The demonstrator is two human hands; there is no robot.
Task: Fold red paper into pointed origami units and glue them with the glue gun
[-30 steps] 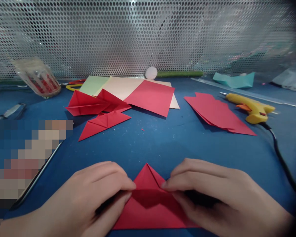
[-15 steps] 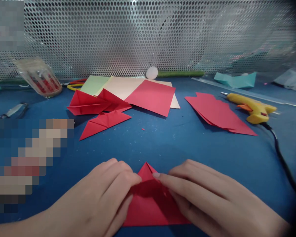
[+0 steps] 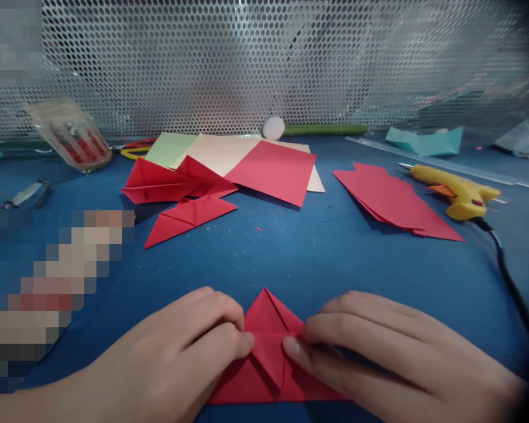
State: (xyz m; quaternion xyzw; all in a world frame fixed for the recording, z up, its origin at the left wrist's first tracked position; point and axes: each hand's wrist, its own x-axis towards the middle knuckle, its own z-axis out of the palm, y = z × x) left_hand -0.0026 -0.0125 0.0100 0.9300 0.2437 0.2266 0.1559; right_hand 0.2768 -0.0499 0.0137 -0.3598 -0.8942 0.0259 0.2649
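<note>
A partly folded sheet of red paper [image 3: 268,352] lies on the blue table close to me, its pointed tip facing away and a flap folded down in its middle. My left hand [image 3: 189,341] pinches its left side, the thumb tip on the flap's edge. From the right, my right hand [image 3: 374,346] grips the other side, with its thumb on the flap and its fingers curled along the edge. Both palms hide the paper's outer corners. Beyond them lie folded red paper pieces [image 3: 191,212] and a flat red sheet [image 3: 275,170].
Stacked red sheets [image 3: 388,197] lie at right beside a yellow glue gun [image 3: 456,188] with a black cord. Pale sheets [image 3: 220,153], a tilted jar [image 3: 73,138] and a white ball [image 3: 274,127] stand near the perforated metal screen [image 3: 203,64]. A clear ruler [image 3: 441,161] lies behind the glue gun.
My thumbs have moved down toward me from near the tip, and a triangular flap now shows folded down in the middle. Both hands still grip the paper's sides.
</note>
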